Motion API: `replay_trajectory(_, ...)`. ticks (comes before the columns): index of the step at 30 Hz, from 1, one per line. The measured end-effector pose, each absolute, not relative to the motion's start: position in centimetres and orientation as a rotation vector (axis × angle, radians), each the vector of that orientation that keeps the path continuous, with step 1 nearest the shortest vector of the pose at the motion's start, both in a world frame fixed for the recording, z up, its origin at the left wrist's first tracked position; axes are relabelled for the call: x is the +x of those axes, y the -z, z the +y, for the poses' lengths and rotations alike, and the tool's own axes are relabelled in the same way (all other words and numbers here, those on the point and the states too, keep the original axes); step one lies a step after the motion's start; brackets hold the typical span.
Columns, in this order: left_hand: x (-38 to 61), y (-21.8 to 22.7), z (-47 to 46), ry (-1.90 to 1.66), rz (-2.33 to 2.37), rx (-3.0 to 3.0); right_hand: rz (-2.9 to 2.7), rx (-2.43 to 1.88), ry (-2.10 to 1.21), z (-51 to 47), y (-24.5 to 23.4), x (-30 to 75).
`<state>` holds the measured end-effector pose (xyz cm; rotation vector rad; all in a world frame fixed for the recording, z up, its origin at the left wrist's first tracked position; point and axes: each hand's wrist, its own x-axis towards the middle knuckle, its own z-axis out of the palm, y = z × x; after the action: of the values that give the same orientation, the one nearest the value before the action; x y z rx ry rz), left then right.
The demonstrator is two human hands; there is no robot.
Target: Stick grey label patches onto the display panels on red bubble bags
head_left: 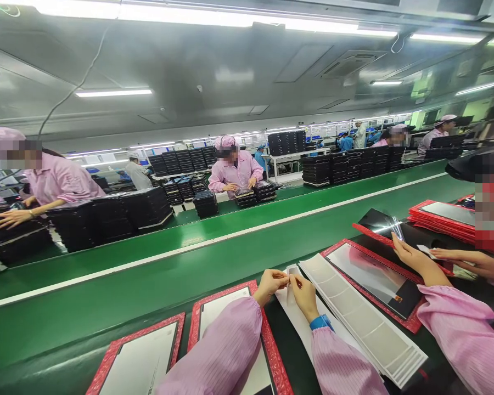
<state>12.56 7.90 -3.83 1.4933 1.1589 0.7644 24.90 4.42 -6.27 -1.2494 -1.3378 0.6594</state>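
My left hand (271,285) is closed in a pinch at the far end of a long white sticker sheet (300,328). Close beside it, my right hand (305,296), with a blue band at the wrist, pinches the same end. A small pale flap shows between the fingertips; whether it has come off the sheet cannot be made out. Right of my hands lies a stack of label sheets (356,312) with pale rectangular labels. Under my left forearm is a flat panel (224,302) in red wrap, with a similar red-edged panel (144,359) farther left.
A green conveyor belt (230,241) with a white line runs beyond the bench. At right, a co-worker's hands (415,258) handle a dark panel (379,222) near a red-edged panel (366,274) and a red stack (440,219). Across the belt, people handle black trays (111,216).
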Motion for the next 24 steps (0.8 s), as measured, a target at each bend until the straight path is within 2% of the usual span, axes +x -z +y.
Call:
replay_trajectory(7,13.1,3.8,7.9,-0.751,1.230,1.524,-1.284,-1.156,-0.804,5.2,6.9,25.3)
replay_trajectory(24,13.4,3.3,7.5,-0.776,1.301,1.551,-1.219,-1.130,-0.853,5.5,7.5,25.1)
